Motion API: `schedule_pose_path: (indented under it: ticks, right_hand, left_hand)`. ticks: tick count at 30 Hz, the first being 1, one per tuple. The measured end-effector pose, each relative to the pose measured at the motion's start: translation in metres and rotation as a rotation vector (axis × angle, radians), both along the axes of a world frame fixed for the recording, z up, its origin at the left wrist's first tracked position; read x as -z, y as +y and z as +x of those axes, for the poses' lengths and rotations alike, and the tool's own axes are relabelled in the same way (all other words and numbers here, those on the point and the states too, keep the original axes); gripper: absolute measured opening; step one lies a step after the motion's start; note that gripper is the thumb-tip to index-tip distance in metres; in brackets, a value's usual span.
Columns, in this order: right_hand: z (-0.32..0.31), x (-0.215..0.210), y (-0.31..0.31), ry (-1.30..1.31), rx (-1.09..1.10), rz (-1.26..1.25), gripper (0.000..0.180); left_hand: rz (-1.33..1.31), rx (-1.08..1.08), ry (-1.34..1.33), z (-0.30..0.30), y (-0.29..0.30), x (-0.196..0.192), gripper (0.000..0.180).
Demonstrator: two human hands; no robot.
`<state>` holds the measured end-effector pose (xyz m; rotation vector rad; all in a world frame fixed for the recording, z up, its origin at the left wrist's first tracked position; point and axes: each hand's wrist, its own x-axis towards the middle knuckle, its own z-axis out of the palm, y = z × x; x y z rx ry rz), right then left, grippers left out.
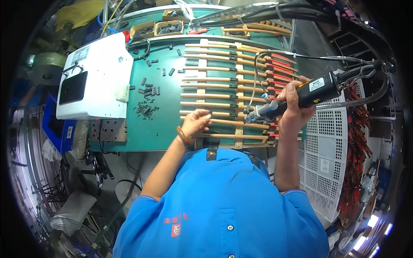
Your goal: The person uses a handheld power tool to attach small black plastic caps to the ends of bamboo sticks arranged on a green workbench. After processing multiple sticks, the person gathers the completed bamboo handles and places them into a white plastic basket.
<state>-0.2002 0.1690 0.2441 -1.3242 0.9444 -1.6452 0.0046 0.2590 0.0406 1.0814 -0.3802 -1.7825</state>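
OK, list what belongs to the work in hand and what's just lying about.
In the work:
black power tool, in the right hand
wooden strips, by the left hand
small black pieces, probably

Seemingly lying about:
red tool
pale sack
yellow sheet

Bright, cool light across mid-frame; we read the wooden strips (217, 68) clearly. At left, the white casing (105, 86) comes close to washing out. Below the green tabletop (167, 116), lower left, we note dimmer ground. Hard white glare patches (372, 221) at lower right. Fisheye distortion strong: black corners, white crate (320, 159) bowing at right. Toward the rim we find softness and smearing; far-left clutter too blurred to sort.
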Motion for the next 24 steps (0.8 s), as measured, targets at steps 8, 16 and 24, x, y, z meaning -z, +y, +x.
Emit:
schedule_pose_path:
  ticks: [8, 16, 24]
  right_hand:
    - [0.001, 0.007, -0.003, 0.019, -0.049, -0.012, 0.037]
    - [0.007, 0.016, -0.003, 0.013, -0.040, -0.015, 0.039]
    - [0.009, 0.047, 0.015, 0.117, 0.012, -0.027, 0.036]
  left_hand:
    - [-0.567, 0.084, -0.880, -0.043, -0.004, 0.004, 0.024]
    - [-1.033, 0.215, -1.353, -0.062, -0.020, 0.015, 0.017]
    - [-1.079, 0.119, -1.372, -0.065, -0.020, 0.023, 0.017]
